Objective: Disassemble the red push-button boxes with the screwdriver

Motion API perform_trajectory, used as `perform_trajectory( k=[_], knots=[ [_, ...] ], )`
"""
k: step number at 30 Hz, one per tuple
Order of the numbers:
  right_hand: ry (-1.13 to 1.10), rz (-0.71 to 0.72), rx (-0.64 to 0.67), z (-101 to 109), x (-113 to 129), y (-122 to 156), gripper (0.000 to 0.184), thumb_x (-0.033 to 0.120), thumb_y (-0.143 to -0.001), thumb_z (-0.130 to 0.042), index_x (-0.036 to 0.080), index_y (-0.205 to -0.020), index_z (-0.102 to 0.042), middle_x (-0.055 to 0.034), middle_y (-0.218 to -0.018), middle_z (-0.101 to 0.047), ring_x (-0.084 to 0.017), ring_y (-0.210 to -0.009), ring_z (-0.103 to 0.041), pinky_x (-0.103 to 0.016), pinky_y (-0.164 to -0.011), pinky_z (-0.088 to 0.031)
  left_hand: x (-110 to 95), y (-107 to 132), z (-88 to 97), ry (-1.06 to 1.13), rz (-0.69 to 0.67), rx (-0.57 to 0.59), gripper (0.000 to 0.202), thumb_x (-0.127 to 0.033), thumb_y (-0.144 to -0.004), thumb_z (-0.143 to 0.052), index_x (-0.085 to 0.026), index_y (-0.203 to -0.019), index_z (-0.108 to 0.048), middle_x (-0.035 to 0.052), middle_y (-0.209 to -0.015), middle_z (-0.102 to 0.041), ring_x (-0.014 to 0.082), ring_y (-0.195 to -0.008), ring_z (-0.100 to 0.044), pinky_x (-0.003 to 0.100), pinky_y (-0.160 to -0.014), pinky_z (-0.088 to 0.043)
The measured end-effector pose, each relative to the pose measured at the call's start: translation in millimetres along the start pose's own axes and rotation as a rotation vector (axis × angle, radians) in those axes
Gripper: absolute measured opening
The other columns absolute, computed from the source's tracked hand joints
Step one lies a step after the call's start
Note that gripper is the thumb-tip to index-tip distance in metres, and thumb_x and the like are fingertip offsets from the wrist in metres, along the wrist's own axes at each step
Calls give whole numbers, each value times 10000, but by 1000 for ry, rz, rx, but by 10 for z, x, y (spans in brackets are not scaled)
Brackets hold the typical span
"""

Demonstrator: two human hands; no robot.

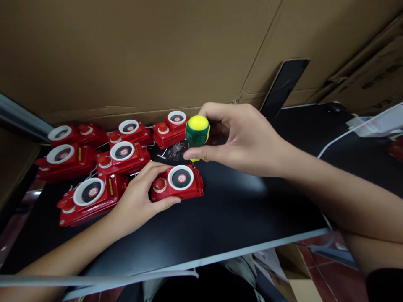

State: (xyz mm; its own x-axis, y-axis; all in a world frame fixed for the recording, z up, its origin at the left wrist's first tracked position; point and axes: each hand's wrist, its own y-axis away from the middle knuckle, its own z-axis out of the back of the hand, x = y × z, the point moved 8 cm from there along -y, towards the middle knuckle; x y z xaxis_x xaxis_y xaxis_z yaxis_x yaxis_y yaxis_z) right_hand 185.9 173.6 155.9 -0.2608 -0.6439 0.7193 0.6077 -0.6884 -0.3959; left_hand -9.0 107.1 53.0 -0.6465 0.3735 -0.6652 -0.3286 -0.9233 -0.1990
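Observation:
A red plastic unit (181, 183) with a white ring, a black disc and a red knob lies on the black table (239, 209). My left hand (141, 197) is closed round its left end, thumb along the front edge. My right hand (239, 138) grips a screwdriver (197, 132) with a green and yellow handle, standing upright over the unit's far right corner. The tip is hidden behind the handle.
Several more red units (91, 195) lie in rows to the left. Small screws (163, 154) lie on a dark pad behind the held unit. A cardboard wall (141, 54) rises at the back, a phone (283, 86) leaning on it. White cable (333, 142) runs right.

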Motion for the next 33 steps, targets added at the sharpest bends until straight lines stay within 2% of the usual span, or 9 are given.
perform_trajectory(
  k=[10, 15, 17, 22, 25, 29, 33],
  knots=[
    [-163, -19, 39, -2, -72, -51, 312, 336, -856, -940, 228, -892, -651, 7, -820, -677, -187, -758, -681, -339, -643, -596, 15, 14, -11, 4, 32, 7, 601, -643, -925, -854, -264, -1363, -692, 84, -1330, -733, 326, -1230, -732, 461, -1097, -616],
    [-285, -22, 146, -34, -89, -60, 342, 407, -851, -970, 224, -934, -693, 24, -852, -697, -118, -561, -623, -300, -512, -566, 9, 12, -21, 0, 44, 16, 612, -678, -929, -831, -273, -1368, -696, 88, -1340, -731, 333, -1236, -732, 469, -1097, -621],
    [-327, 4, 140, -26, -91, -61, 339, 418, -846, -974, 215, -940, -719, 18, -912, -711, -87, -529, -583, -272, -456, -528, 3, 11, -26, -9, 42, 19, 606, -673, -936, -822, -272, -1371, -694, 88, -1333, -732, 331, -1229, -733, 465, -1095, -622],
    [-350, 15, 116, -42, -174, -63, 349, 444, -870, -949, 203, -1084, -816, -18, -1045, -760, -82, -615, -591, -224, -461, -506, 14, 9, -15, -2, 70, 25, 627, -698, -927, -814, -273, -1372, -694, 94, -1337, -728, 341, -1238, -728, 482, -1112, -614],
    [-425, 30, 148, -70, -225, -75, 429, 463, -877, -952, 168, -1165, -838, -51, -1118, -770, -49, -555, -548, -208, -408, -455, 13, 9, -8, 18, 88, 38, 616, -687, -927, -820, -274, -1369, -703, 87, -1334, -727, 336, -1237, -728, 479, -1121, -610],
    [-506, 93, 202, -82, -267, -105, 438, 463, -876, -964, 123, -1128, -851, -83, -1121, -783, -40, -541, -558, -178, -368, -404, 14, 16, -16, 61, 108, 55, 579, -620, -936, -842, -275, -1379, -700, 73, -1338, -719, 316, -1245, -724, 455, -1140, -597],
    [-525, 98, 259, -117, -286, -128, 481, 514, -927, -917, 115, -1173, -811, -95, -1129, -784, -59, -613, -579, -175, -413, -418, 23, 21, -25, 75, 114, 58, 566, -586, -932, -856, -275, -1378, -698, 80, -1348, -713, 320, -1249, -720, 465, -1160, -583]
  ],
)
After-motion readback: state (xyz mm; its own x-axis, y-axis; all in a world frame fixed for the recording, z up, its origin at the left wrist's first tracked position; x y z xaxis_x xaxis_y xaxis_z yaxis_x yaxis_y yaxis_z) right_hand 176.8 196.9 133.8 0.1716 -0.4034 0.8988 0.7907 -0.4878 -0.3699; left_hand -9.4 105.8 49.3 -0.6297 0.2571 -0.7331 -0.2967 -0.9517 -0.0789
